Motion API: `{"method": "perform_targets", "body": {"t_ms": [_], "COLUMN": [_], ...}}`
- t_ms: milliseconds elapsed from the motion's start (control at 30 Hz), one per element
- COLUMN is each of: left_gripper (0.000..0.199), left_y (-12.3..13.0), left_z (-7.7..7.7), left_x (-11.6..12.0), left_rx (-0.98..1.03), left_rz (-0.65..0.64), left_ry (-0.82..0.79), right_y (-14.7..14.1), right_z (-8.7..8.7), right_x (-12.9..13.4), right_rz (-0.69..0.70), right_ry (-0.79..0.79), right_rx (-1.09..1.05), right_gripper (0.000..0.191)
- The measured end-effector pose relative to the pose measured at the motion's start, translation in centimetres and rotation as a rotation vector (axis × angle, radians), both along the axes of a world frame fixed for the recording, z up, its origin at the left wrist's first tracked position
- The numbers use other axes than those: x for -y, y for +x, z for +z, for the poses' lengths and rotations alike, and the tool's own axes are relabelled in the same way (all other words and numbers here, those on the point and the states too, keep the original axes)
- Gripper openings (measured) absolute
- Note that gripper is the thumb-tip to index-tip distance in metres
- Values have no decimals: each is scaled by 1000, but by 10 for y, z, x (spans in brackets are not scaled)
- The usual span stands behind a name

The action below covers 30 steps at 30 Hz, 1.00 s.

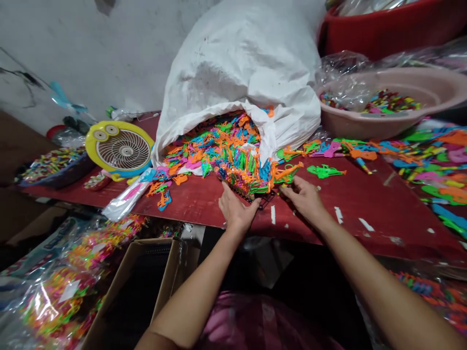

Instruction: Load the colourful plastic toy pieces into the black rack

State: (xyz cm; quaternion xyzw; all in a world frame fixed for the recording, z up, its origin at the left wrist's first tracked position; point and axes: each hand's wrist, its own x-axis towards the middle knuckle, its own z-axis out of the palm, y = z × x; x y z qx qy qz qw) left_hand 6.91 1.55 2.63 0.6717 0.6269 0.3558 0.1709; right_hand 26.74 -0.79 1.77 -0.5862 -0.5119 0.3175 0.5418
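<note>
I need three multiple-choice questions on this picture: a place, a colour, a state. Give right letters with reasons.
1. Where is the yellow fan?
A. On the red table
B. In the cardboard box
C. On the wall

2. What colour is the basin?
A. Blue
B. Black
C. Pale pink

3. How is the white sack?
A. Tied shut
B. Open, spilling plastic pieces
C. Folded flat

1 A: it rests on the tabletop.
2 C: its side shows pale pink.
3 B: pieces spill from its mouth.
</note>
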Motion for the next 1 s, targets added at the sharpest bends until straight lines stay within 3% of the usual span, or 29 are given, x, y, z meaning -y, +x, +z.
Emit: {"method": "perform_targets", "body": {"t_ms": [233,533,667,767,867,1000], "left_gripper": [80,25,31,41,43,43], "left_y": [-11,-55,-60,-62,-65,-68], "left_z": [-5,-4,-4,-5,-5,-2], "left_x": [-1,-16,-20,-21,-22,-23], "left_rx": [-86,-162,-168,-152,-122,-100], "left_rz": [-63,-411,-483,-506,-543,-572], "left_ry": [-15,48,58,51,54,35], "right_y": [4,-18,-39,-51,-57,-58], "right_z": [4,19,14,10,10,11], "right_x": [16,59,66,66,64,63], "right_rz": [-51,39,-33,-108,-62,17], "right_ry": [-28,-125,-116,6,171,265], "right_rx": [-72,-134,-131,16,168,285], "right_gripper": [28,37,33,27,20,16]}}
